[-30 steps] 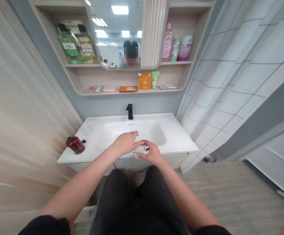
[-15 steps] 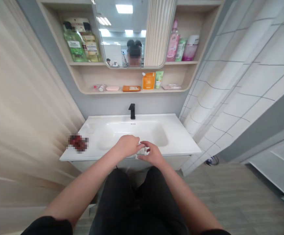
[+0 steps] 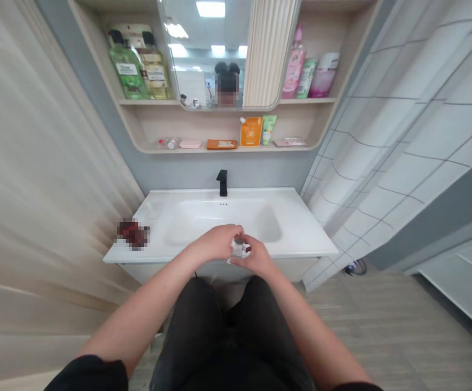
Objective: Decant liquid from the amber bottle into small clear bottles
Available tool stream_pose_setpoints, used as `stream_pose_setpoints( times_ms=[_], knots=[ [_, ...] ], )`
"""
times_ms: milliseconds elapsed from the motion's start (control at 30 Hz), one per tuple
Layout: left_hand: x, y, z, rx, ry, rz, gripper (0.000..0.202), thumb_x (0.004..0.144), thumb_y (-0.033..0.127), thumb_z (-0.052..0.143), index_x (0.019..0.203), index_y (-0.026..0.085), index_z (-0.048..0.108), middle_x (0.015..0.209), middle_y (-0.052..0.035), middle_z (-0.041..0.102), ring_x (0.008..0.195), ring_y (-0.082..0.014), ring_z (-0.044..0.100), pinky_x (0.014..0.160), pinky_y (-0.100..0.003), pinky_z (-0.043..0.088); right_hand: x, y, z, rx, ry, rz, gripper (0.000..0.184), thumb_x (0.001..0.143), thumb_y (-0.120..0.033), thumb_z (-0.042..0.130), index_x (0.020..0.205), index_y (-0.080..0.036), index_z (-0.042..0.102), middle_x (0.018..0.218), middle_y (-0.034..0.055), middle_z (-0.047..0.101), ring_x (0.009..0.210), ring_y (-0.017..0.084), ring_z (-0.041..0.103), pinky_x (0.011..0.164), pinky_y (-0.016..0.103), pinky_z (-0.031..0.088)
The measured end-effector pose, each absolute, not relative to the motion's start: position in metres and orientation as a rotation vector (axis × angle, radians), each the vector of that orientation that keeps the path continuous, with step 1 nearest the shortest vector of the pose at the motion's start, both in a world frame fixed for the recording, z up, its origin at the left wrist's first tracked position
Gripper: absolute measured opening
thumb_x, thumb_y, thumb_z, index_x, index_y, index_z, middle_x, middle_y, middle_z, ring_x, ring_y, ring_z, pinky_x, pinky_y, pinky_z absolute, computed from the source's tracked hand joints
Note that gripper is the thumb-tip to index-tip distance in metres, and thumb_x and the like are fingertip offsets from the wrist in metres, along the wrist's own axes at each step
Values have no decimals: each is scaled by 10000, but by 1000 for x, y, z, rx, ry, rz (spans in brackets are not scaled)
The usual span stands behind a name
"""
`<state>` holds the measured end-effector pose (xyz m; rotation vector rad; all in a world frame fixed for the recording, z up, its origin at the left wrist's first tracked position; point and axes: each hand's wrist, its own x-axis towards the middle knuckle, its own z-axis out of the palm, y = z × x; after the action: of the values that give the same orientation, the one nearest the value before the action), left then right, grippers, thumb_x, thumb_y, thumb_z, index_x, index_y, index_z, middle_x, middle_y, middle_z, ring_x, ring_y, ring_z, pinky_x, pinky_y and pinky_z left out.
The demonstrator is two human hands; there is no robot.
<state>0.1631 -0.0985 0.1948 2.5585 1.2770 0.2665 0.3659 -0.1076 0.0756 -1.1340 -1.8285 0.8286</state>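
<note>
White sink edge (image 3: 158, 257), clear vial (image 3: 238, 248) between left hand (image 3: 215, 243), right hand (image 3: 257, 257)

The container (image 3: 236, 250) is clear with a dark cap (image 3: 239, 240), the washbasin (image 3: 288, 217) white, the shower curtain (image 3: 402, 163) grey-gridded white.

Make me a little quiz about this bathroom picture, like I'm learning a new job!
1. True or false: the black faucet stands behind the white sink.
2. What is between the left hand and the right hand? A: the black faucet. B: the white sink. C: a small clear jar.
3. Which hand's side of the sink has the blurred dark red thing on it?

Key: 1. True. 2. C. 3. The left hand's side.
</note>
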Motion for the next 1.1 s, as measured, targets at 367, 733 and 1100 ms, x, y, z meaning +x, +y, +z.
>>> stream_pose_setpoints(
  times_ms=[367,733,1100],
  knots=[
    [160,-107,189,2573,1391,133,305,1001,451,654,1065,183,785,1015,-158,804,976,-334,765,832,-388,533,372,-113,75,-1082,-1808,940,794,645,-450,997,1370,-254,739,1351,103,775,1155,319,742,877,414,634],
    [132,-81,125,2173,1208,582,473,995,499,675,1387,235,707,1068,-40,795,893,-209,723,816,-314,547,409,-97,52,-1184,-1660,870,781,655,-551,955,1327,-240,706,1307,103,774,1130,312,739,967,457,611],
    [46,-52,19,2118,2083,316,472,1080,499,494,1382,213,717,1425,-142,726,1342,-331,635,1145,-437,489,596,-20,28,-1960,-996,174,882,616,-602,898,1353,-193,640,1221,175,766,1099,398,714,979,505,558]
  ],
)
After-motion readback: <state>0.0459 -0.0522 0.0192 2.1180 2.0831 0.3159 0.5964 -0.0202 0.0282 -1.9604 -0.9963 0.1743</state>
